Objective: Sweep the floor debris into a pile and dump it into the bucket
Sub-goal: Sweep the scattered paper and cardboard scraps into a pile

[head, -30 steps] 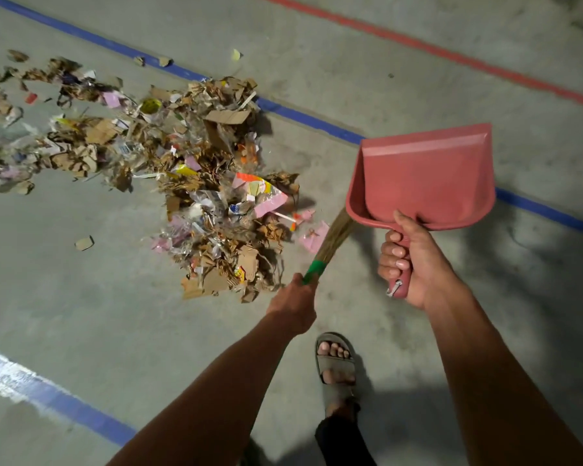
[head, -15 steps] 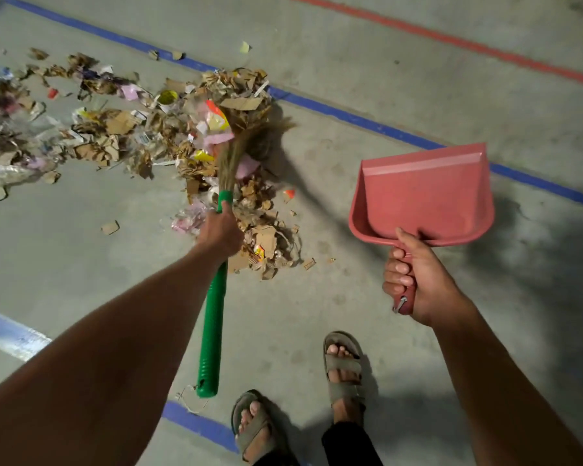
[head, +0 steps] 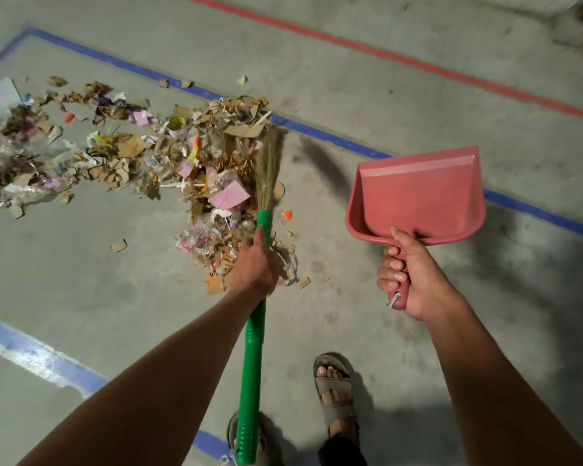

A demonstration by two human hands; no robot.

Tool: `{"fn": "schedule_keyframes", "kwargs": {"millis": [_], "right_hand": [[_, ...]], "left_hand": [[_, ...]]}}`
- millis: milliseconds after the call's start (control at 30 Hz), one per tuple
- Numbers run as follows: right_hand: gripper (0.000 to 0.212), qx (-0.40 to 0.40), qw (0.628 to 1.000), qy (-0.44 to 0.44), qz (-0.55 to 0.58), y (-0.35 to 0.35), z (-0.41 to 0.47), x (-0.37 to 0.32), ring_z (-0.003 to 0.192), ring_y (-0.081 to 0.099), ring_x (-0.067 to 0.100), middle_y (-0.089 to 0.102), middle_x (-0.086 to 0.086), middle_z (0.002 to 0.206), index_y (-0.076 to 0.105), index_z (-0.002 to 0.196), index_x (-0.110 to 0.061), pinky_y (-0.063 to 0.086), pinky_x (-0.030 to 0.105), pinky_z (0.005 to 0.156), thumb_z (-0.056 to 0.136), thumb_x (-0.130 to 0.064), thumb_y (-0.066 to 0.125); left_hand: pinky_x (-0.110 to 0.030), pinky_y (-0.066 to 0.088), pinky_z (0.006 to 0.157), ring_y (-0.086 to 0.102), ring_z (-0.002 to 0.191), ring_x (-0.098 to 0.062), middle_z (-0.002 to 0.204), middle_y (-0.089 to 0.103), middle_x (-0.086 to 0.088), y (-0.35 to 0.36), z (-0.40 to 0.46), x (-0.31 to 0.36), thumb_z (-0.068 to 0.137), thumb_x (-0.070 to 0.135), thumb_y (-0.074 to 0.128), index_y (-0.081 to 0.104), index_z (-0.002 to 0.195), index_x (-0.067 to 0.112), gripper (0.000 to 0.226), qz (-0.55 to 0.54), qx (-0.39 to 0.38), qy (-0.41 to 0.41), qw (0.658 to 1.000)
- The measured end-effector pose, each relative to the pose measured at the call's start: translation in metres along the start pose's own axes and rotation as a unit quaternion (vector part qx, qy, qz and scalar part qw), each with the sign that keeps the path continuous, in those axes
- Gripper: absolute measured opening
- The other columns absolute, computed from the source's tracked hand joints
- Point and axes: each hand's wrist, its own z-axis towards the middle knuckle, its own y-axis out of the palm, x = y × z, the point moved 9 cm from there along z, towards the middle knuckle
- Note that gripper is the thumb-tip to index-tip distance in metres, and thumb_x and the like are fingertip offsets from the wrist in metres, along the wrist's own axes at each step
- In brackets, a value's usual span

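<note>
The left hand [head: 257, 267] holds the broom [head: 254, 348] at the debris [head: 169, 169] edge, the right hand [head: 414, 280] holds the dustpan [head: 418, 193] above bare floor [head: 367, 95].

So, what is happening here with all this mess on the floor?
A person is sweeping. The left hand holds a green broom, its bristles at the right edge of a spread of cardboard and paper scraps. The right hand holds an empty red dustpan above the floor, beside the scraps. No bucket is in view.
</note>
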Motion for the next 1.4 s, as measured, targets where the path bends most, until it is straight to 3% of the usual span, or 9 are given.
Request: {"fn": "schedule_keyframes", "kwargs": {"millis": [133,533,667,800,900,967,1133,1267,1400], "right_hand": [[0.046,0.006,1.0,-0.005,0.01,-0.022,0.014,-0.036,0.031,0.026,0.006,0.029,-0.009,0.047,0.043,0.066,-0.024,0.022,0.02,0.031,0.1,-0.05,0.059],[0.049,0.024,0.999,0.01,0.027,-0.143,0.105,-0.139,0.029,0.026,0.005,0.029,-0.008,0.045,0.042,0.064,-0.023,0.023,0.019,0.03,0.102,-0.051,0.054],[0.05,0.033,0.999,0.005,0.014,-0.165,0.134,-0.151,0.03,0.026,0.005,0.029,-0.008,0.045,0.043,0.062,-0.023,0.023,0.019,0.03,0.102,-0.05,0.054],[0.049,0.025,0.999,0.021,0.013,-0.158,0.154,-0.143,0.031,0.025,0.005,0.028,-0.008,0.047,0.043,0.064,-0.023,0.022,0.02,0.031,0.101,-0.051,0.056],[0.048,0.004,0.999,0.044,0.02,-0.14,0.163,-0.134,0.032,0.025,0.006,0.028,-0.008,0.048,0.042,0.065,-0.024,0.022,0.021,0.032,0.1,-0.054,0.057],[0.048,-0.008,0.998,0.054,0.024,-0.125,0.164,-0.129,0.032,0.024,0.006,0.028,-0.008,0.049,0.043,0.065,-0.024,0.022,0.021,0.033,0.099,-0.054,0.058],[0.048,-0.027,0.998,0.06,0.013,-0.083,0.159,-0.123,0.032,0.023,0.006,0.027,-0.008,0.047,0.042,0.065,-0.024,0.019,0.021,0.034,0.1,-0.053,0.057],[0.047,-0.033,0.997,0.063,0.005,-0.061,0.155,-0.109,0.032,0.023,0.006,0.027,-0.008,0.047,0.042,0.066,-0.024,0.02,0.021,0.033,0.1,-0.052,0.058],[0.047,-0.037,0.997,0.066,-0.003,-0.047,0.147,-0.079,0.032,0.023,0.006,0.027,-0.008,0.048,0.042,0.066,-0.024,0.022,0.022,0.033,0.1,-0.052,0.058]], "left_hand": [[-0.049,0.059,0.088,0.059,0.095,-0.027,0.122,0.052,-0.014,0.042,0.007,0.066,0.101,0.029,0.047,0.028,0.157,0.013,0.061,-0.077,-0.008,0.042,0.996],[-0.044,0.051,0.104,0.057,0.119,-0.038,0.155,0.034,-0.006,0.226,0.116,0.237,0.091,0.005,0.052,0.032,0.16,0.021,0.074,0.001,-0.103,0.04,0.994],[-0.044,0.05,0.1,0.056,0.118,-0.039,0.142,0.044,-0.009,0.283,0.146,0.22,0.092,0.01,0.051,0.035,0.158,0.024,0.07,0.085,-0.18,-0.02,0.98],[-0.044,0.058,0.095,0.066,0.108,-0.038,0.123,0.058,-0.016,0.275,0.15,0.157,0.091,0.014,0.049,0.036,0.157,0.024,0.068,0.063,-0.169,-0.144,0.973],[-0.04,0.059,0.069,0.063,0.087,-0.029,0.119,0.056,-0.016,0.242,0.145,0.121,0.094,0.012,0.048,0.021,0.163,0.027,0.076,0.06,-0.115,-0.176,0.976],[-0.028,0.043,0.053,0.051,0.072,-0.019,0.121,0.053,-0.017,0.215,0.139,0.107,0.097,0.01,0.048,0.011,0.165,0.027,0.079,0.081,-0.077,-0.188,0.976],[-0.039,0.05,0.063,0.051,0.073,-0.02,0.119,0.037,-0.01,0.177,0.125,0.114,0.1,0.012,0.046,0.004,0.165,0.036,0.081,0.084,-0.043,-0.107,0.99],[-0.033,0.048,0.058,0.052,0.074,-0.019,0.125,0.035,-0.007,0.186,0.114,0.121,0.101,0.019,0.049,-0.001,0.164,0.042,0.083,0.135,-0.105,-0.023,0.985],[-0.044,0.054,0.08,0.058,0.1,-0.032,0.14,0.038,-0.011,0.19,0.106,0.083,0.096,0.016,0.058,0.008,0.165,0.036,0.088,0.219,-0.172,-0.02,0.96]]}}
